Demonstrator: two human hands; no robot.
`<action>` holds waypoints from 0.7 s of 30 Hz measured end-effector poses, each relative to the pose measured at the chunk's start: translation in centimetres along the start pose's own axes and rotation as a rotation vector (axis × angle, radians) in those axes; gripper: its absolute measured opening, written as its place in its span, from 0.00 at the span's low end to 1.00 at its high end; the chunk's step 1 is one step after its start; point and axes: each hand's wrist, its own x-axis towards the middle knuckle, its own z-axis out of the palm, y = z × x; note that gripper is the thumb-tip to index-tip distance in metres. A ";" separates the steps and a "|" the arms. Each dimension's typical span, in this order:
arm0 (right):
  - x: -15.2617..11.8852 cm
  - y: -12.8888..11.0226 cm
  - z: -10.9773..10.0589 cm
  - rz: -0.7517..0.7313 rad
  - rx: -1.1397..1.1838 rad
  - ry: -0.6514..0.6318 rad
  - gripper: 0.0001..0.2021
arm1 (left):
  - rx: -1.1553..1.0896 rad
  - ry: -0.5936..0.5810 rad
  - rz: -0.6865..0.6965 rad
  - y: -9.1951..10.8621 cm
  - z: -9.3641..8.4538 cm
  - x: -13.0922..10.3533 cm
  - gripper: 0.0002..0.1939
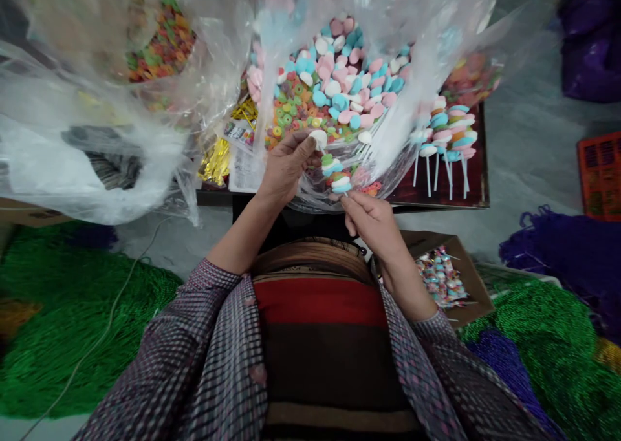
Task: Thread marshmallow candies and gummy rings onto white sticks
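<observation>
Between thumb and fingers, my left hand (290,161) pinches a white marshmallow (318,138). My right hand (369,216) is closed on the white stick of a candy skewer (339,177), threaded with blue and white marshmallows and gummy rings and tilted up toward the left hand. Both hands are over the near edge of a clear plastic bag (310,198). In it lie pink, white and blue marshmallows (339,85), gummy rings (291,108) and a bundle of white sticks (381,137).
Finished-looking candy skewers (451,130) lie at the dark table's (478,189) right side. Gold twist ties (215,160) lie left of the bag. Another bag of gummy rings (162,46) stands back left. A cardboard box (478,286) of wrapped candies is below right, near green strands (538,337) and an orange crate (599,176).
</observation>
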 end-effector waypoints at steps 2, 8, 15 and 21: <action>-0.2 -0.1 -0.1 0.027 0.027 0.003 0.17 | 0.035 0.005 0.048 0.0 0.0 -0.1 0.17; -0.7 -0.8 -0.3 0.076 0.095 -0.002 0.17 | 0.067 0.026 0.097 -0.3 0.0 0.1 0.13; -0.3 -0.8 -0.2 0.103 0.077 0.005 0.18 | 0.117 0.008 0.137 -0.3 0.1 0.0 0.12; -0.7 -1.2 0.8 0.146 0.182 0.049 0.18 | 0.329 0.084 0.197 0.4 0.8 -1.1 0.09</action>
